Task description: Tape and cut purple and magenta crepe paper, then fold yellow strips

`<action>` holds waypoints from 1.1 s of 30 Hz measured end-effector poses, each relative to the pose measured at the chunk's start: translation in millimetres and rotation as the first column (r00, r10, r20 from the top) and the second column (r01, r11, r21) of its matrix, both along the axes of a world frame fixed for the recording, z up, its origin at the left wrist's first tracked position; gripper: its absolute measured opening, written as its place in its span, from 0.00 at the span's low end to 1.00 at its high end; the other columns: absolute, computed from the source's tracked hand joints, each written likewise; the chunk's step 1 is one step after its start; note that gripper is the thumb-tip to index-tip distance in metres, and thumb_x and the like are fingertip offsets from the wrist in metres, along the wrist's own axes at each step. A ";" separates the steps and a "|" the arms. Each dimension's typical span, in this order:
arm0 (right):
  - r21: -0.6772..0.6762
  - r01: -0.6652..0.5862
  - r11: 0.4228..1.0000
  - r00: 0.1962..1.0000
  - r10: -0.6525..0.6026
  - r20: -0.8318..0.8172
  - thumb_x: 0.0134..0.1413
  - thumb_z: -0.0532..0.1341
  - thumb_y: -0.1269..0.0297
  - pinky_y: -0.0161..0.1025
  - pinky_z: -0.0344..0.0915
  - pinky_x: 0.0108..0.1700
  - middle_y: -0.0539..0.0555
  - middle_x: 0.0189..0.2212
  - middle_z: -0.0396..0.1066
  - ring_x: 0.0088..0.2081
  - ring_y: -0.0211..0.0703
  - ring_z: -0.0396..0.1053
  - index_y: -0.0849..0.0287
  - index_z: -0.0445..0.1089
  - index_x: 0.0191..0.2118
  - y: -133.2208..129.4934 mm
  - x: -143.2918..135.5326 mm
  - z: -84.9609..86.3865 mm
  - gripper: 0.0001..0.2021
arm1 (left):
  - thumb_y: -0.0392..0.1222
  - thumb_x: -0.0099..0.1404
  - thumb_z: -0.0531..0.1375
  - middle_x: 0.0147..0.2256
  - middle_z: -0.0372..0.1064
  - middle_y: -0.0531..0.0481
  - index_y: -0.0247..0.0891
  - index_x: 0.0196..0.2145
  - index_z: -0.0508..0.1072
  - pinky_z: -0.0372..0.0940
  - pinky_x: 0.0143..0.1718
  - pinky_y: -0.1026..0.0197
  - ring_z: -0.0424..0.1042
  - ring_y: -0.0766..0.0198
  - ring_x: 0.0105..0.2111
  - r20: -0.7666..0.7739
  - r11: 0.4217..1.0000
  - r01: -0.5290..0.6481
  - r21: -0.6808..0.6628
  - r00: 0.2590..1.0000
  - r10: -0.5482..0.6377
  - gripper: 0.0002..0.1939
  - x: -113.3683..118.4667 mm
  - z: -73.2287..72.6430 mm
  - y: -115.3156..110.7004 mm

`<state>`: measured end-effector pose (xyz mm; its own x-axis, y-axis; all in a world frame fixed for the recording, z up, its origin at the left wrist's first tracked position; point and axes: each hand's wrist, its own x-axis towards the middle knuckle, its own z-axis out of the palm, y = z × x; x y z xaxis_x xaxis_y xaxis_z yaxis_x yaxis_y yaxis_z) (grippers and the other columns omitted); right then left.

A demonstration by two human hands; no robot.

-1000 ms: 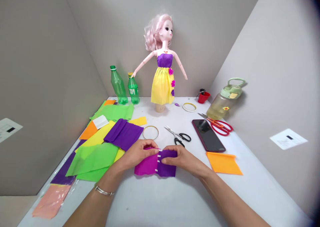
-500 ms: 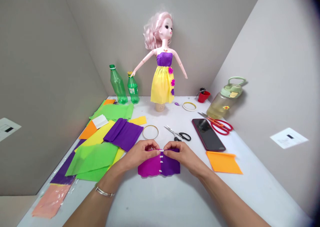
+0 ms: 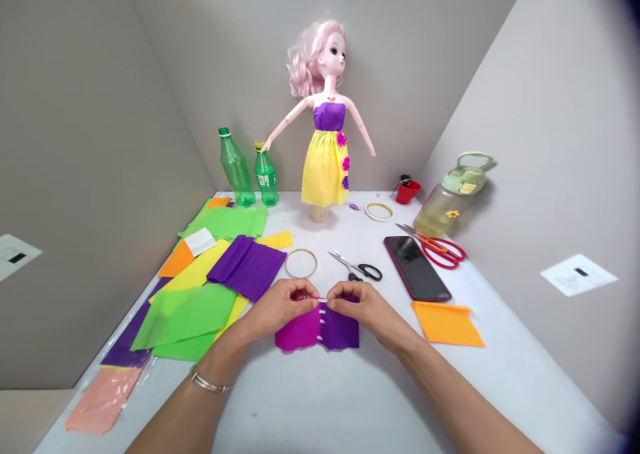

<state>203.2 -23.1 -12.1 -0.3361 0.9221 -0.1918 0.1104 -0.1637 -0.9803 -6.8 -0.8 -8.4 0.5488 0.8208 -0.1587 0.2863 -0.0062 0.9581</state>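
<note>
A small piece of cloth, magenta on its left half and purple on its right, lies in front of me; white strips run down its middle seam. My left hand [image 3: 293, 302] pinches the top edge of the magenta half [image 3: 299, 331]. Opposite it, my right hand [image 3: 353, 304] is closed on the top edge of the purple half [image 3: 341, 331]. A short white strip [image 3: 323, 301] shows between my fingertips at the seam's top. Just beyond my hands lie small black-handled scissors [image 3: 356, 265], partly open, and a thin gold bangle [image 3: 301, 263].
Coloured cloth pieces [image 3: 185, 314] spread over the left side. A doll [image 3: 327, 154] in a yellow skirt stands at the back, with green bottles [image 3: 237, 174] left of it. To the right are a phone [image 3: 417, 267], red-handled scissors [image 3: 443, 251], an orange cloth [image 3: 447, 324] and a water bottle [image 3: 445, 201].
Both hands keep their pinch at the top of the seam with only slight finger movement. The whole view has shifted by a few pixels; nothing else has visibly moved.
</note>
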 end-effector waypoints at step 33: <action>0.050 0.057 0.997 0.997 -0.059 0.039 0.49 0.65 0.59 0.35 0.56 0.30 0.49 0.26 0.70 0.27 0.37 0.62 0.60 0.74 0.30 -0.9 -1.9 0.2 0.09 | 0.35 0.63 0.62 0.46 0.71 0.48 0.42 0.33 0.76 0.53 0.61 0.44 0.61 0.53 0.58 -0.064 0.754 -0.132 0.644 0.972 0.224 0.04 14.2 -12.1 -10.0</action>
<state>201.3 -24.1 -11.9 -0.2748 0.9484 -0.1581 0.1422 -0.1226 -0.9822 7.4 -10.7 -20.5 0.3949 0.8400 0.3721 0.4637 -0.5319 0.7085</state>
